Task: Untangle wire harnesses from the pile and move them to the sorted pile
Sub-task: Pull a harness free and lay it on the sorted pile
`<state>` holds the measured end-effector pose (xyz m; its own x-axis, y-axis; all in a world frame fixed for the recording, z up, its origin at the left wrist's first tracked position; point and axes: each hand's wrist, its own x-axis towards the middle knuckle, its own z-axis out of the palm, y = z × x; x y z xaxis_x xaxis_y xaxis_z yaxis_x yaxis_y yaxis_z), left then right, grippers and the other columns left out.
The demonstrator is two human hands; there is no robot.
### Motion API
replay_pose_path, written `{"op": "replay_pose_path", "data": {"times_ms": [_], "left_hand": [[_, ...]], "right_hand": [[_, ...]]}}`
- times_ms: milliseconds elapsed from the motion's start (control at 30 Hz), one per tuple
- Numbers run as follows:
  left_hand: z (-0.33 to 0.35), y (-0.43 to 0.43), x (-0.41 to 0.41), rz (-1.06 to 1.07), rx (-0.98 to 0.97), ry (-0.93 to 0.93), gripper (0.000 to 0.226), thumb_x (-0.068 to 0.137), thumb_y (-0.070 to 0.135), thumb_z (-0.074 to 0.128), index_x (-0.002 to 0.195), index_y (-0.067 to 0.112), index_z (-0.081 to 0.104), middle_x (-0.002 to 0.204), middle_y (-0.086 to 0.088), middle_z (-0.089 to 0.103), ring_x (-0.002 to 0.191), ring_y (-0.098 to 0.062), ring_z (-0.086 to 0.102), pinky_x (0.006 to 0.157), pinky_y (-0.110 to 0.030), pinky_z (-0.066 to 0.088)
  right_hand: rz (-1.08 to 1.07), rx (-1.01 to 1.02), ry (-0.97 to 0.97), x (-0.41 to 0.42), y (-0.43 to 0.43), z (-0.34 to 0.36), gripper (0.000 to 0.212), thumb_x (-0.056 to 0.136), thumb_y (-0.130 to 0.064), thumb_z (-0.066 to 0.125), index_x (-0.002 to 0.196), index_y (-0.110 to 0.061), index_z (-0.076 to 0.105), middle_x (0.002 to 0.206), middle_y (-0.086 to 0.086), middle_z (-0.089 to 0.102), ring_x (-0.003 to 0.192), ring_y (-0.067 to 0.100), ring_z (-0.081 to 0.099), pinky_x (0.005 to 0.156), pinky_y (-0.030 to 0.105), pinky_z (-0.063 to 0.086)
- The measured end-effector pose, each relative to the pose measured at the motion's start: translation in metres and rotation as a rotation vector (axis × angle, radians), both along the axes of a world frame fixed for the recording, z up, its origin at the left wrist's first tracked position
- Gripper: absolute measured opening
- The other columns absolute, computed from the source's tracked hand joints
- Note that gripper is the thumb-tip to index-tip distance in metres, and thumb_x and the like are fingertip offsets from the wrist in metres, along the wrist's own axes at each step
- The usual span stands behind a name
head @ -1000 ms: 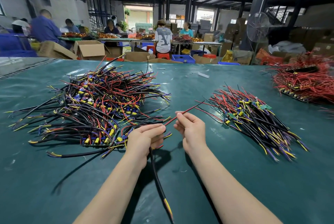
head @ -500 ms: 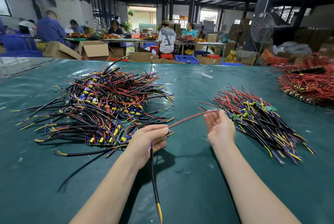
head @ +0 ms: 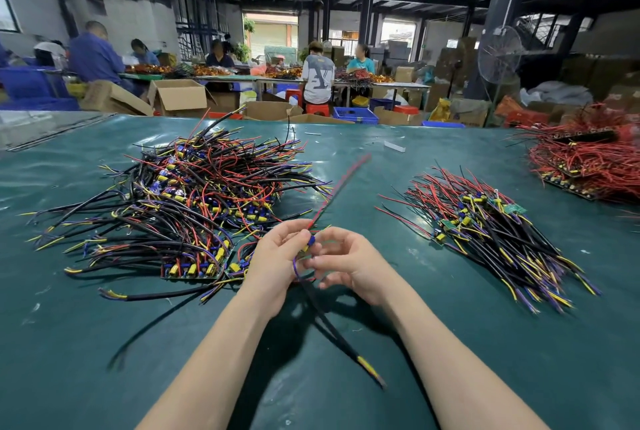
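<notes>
One wire harness is lifted above the green table between my hands. Its red leads point up and away, and its black cable with a yellow tip hangs toward me. My left hand grips the harness at its small board with blue and yellow parts. My right hand is beside it, fingertips curled against the same board. The tangled pile of black, red and yellow harnesses lies to the left. The sorted pile lies to the right, its wires aligned.
A heap of red-wired boards sits at the far right of the green table mat. A small white strip lies on the table behind. Other people work at tables in the background, among cardboard boxes and a standing fan.
My right hand has let the red leads go and moved back left to meet the left hand at the board. The red leads now swing upward and the black cable swings right.
</notes>
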<state>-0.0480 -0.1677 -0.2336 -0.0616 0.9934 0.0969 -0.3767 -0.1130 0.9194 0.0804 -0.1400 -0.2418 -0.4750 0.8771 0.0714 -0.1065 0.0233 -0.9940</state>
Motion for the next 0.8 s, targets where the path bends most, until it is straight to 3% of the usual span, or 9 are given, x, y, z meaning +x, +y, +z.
{"op": "replay_pose_path", "data": {"times_ms": [200,300,433,567,667,733,800], "left_hand": [[-0.005,0.002,0.002,0.153,0.099,0.115,0.023,0.094,-0.002,0.045,0.088,0.015,0.060,0.076,-0.003,0.059,0.060,-0.001,0.062,0.055,-0.012,0.050],[-0.004,0.003,0.006,0.203,0.122,0.005,0.025,0.095,-0.003,0.042,0.086,0.015,0.059,0.077,-0.004,0.059,0.071,-0.010,0.062,0.061,-0.013,0.053],[-0.003,0.007,0.002,0.210,0.077,-0.165,0.020,0.094,-0.002,0.042,0.085,0.013,0.053,0.076,-0.004,0.054,0.066,-0.009,0.057,0.058,-0.013,0.052],[-0.009,0.010,-0.010,0.300,0.069,0.213,0.024,0.085,-0.003,0.059,0.086,0.020,0.052,0.080,-0.003,0.053,0.063,-0.013,0.053,0.058,-0.016,0.046],[-0.005,0.009,-0.013,0.336,0.131,0.418,0.025,0.083,0.002,0.064,0.089,0.025,0.057,0.078,0.002,0.055,0.068,-0.009,0.052,0.060,-0.015,0.043],[-0.004,0.009,-0.013,0.352,0.129,0.406,0.024,0.083,0.001,0.063,0.083,0.025,0.058,0.072,0.004,0.053,0.063,-0.008,0.048,0.052,-0.012,0.041],[-0.004,0.009,-0.012,0.332,0.093,0.300,0.023,0.083,-0.003,0.060,0.076,0.019,0.054,0.069,0.000,0.051,0.062,-0.012,0.047,0.046,-0.011,0.042]], "right_hand": [[0.248,-0.233,0.062,0.001,-0.008,0.002,0.025,0.082,-0.019,0.053,0.102,-0.014,0.039,0.078,0.012,0.063,0.066,0.021,0.067,0.056,0.030,0.056],[0.293,-0.251,0.023,0.000,-0.009,0.001,0.011,0.089,-0.015,0.046,0.092,-0.017,0.036,0.084,0.014,0.062,0.069,0.020,0.067,0.053,0.024,0.052],[0.310,-0.239,-0.067,-0.001,-0.009,0.004,0.023,0.093,0.000,0.040,0.078,-0.016,0.039,0.060,0.004,0.062,0.041,0.007,0.051,0.037,0.013,0.035],[0.260,-0.283,-0.018,0.009,-0.003,0.005,0.021,0.090,0.004,0.041,0.079,-0.011,0.051,0.054,0.000,0.052,0.036,0.001,0.034,0.033,0.008,0.024],[0.191,-0.414,0.180,0.016,-0.001,0.009,0.011,0.071,-0.001,0.055,0.076,-0.006,0.063,0.053,0.003,0.055,0.033,0.000,0.036,0.030,0.008,0.027],[0.132,-0.528,0.414,0.021,0.003,0.009,0.013,0.050,-0.002,0.069,0.063,-0.004,0.068,0.054,0.008,0.055,0.033,0.004,0.041,0.030,0.011,0.033],[0.097,-0.601,0.666,0.024,0.008,0.006,0.030,0.034,0.008,0.080,0.060,0.000,0.067,0.056,0.014,0.054,0.036,0.012,0.049,0.032,0.015,0.041]]}}
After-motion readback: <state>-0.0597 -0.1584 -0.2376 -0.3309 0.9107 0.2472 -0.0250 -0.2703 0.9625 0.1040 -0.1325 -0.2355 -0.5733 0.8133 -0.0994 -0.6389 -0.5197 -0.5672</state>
